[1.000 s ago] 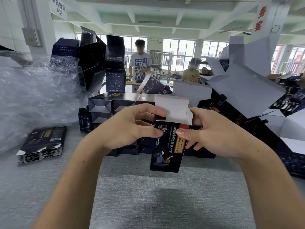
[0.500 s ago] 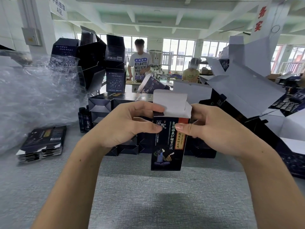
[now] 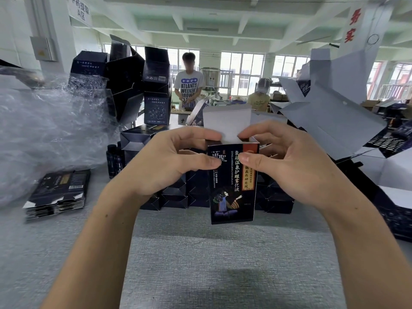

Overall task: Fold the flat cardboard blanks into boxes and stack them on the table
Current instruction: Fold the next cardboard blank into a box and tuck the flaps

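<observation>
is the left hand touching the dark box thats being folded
Touching. The head view shows the left hand pinching the dark box at its upper left corner, thumb on the printed front.

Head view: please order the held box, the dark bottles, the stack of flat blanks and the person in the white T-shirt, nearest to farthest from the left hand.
1. Held box: gripped by the left hand.
2. Dark bottles: just to its left.
3. Stack of flat blanks: farther left.
4. Person in the white T-shirt: far behind.

Crumpled plastic wrap (image 3: 44,130) lies beside dark bottles (image 3: 114,160); a person (image 3: 189,85) stands beyond.
</observation>
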